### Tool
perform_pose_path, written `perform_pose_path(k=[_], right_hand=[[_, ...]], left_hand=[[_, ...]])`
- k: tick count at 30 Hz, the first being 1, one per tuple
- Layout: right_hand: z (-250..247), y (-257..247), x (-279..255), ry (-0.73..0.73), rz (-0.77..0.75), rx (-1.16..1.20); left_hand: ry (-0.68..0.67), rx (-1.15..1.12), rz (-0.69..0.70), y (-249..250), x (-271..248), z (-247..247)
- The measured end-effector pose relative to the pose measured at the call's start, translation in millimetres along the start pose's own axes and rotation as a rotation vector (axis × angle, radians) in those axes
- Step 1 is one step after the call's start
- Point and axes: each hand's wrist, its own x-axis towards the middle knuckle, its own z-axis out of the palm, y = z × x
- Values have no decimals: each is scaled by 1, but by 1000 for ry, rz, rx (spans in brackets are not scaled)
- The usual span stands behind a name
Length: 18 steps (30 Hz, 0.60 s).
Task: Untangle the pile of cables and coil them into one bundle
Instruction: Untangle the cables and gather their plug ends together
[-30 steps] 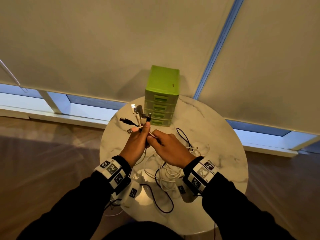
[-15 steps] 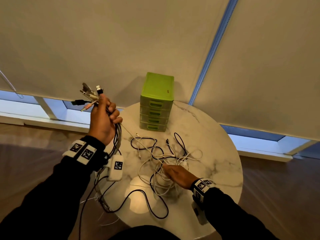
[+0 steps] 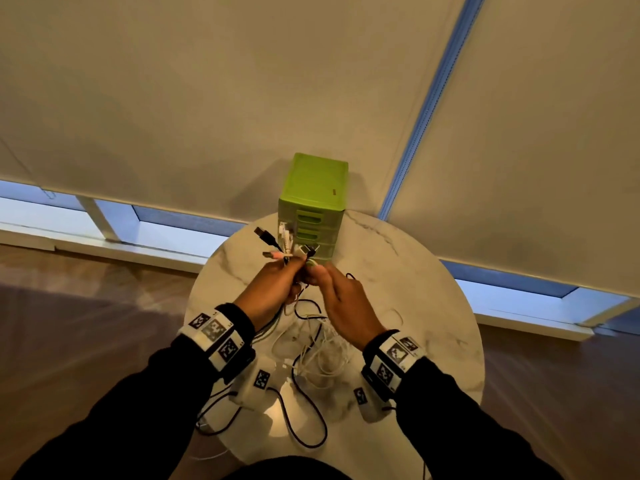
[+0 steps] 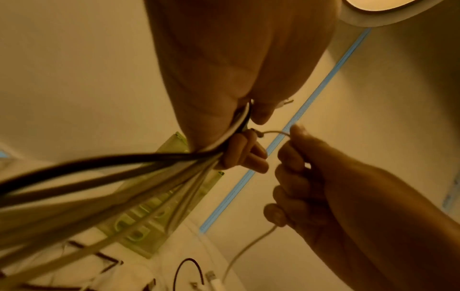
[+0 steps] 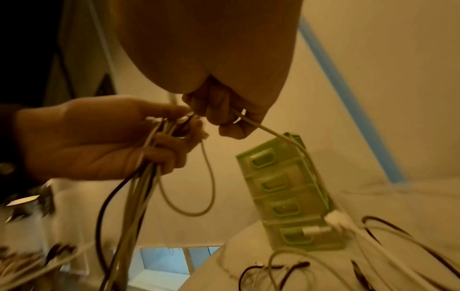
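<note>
below my hands the loose cables (image 3: 322, 351) sprawl on the table (image 3: 433, 306), light and floppy. my left hand (image 3: 273, 289) fists the gathered plug ends; my right hand (image 3: 343, 299) pinches a thin white cable (image 5: 271, 133) beside them, best held near its plug.

Black and white cables (image 3: 313, 355); green drawers (image 3: 313, 206); white-marbled table (image 3: 415, 306)

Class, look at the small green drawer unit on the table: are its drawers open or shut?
Shut. On the green drawer unit, all four drawer fronts sit flush with the frame, none pulled out.
</note>
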Motion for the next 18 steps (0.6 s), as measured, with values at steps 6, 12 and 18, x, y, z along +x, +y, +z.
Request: perform_pose_path(k=[6,12,18], right_hand=[[8,4,-9,-248,-34,16],[1,67,-33,-446,136,29],[-18,113,-46,-328,281,-74]], left_hand=[[92,-278,94,12,8,5],[221,-550,187,49,14,-33],[261,-267,386,77,11,-77]])
